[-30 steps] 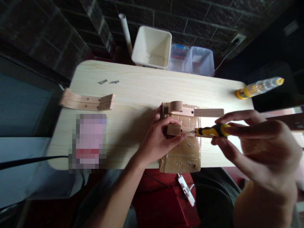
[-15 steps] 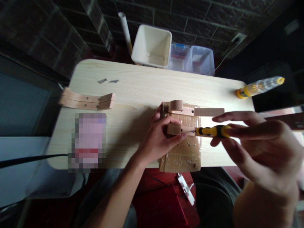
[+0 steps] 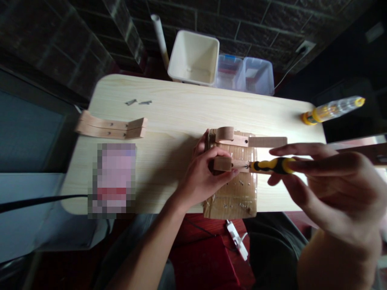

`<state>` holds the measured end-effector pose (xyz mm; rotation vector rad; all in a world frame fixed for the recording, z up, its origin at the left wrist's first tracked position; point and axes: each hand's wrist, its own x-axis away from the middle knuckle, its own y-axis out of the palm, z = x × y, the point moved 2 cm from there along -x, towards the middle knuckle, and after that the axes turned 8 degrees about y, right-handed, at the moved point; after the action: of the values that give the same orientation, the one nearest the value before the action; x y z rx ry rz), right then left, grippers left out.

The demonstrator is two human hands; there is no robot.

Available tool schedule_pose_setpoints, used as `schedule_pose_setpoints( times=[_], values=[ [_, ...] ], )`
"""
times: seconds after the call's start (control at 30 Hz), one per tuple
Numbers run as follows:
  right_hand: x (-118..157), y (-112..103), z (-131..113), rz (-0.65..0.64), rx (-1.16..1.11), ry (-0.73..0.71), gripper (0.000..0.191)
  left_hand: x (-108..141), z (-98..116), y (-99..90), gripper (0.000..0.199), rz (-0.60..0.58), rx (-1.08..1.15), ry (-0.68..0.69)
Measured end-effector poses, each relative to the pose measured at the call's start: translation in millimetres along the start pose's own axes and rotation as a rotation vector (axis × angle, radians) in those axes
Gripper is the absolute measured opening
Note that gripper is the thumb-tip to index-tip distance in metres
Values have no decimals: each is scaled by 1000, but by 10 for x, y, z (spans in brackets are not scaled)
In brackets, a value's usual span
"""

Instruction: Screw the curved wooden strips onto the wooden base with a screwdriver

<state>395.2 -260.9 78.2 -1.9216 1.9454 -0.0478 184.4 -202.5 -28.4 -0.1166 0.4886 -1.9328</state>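
My left hand [image 3: 202, 173] grips a curved wooden piece [image 3: 223, 164] against a tape-wrapped cardboard block [image 3: 232, 197], thumb and forefinger on either side of it. My right hand [image 3: 329, 177] holds the handle of a yellow and black screwdriver [image 3: 275, 165] between its fingertips. The tool lies nearly level, its tip at a screw hole in the held piece. Just behind, a second wooden piece [image 3: 266, 142] with a curled end rests across the block, a dark hole showing in its middle. Small holes dot the block's surface.
Two joined wooden pieces [image 3: 111, 128] lie at the table's left, near small metal parts [image 3: 144, 102] and a pixelated object [image 3: 115, 173]. A clear and yellow tube [image 3: 335, 110] sits at right. Bins [image 3: 193, 60] stand behind the table [image 3: 169, 96].
The view has shifted very slightly. The screwdriver handle has turned a little in my right hand; my left hand keeps its hold.
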Motion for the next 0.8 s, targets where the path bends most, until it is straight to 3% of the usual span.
schedule_pose_setpoints(
  times=[0.23, 0.43, 0.63, 0.8],
  values=[
    [-29, -9, 11, 44, 106, -11, 46, 8, -9, 3, 25, 8, 24, 8],
    [-18, -4, -5, -14, 32, 7, 46, -4, 7, -1, 25, 5, 5, 2],
    [-17, -36, -3, 43, 103, 0, 49, 1, -10, 7, 26, 5, 11, 5],
    [-11, -15, -18, 10, 108, 5, 47, 0, -8, 8, 26, 8, 20, 14]
  ],
)
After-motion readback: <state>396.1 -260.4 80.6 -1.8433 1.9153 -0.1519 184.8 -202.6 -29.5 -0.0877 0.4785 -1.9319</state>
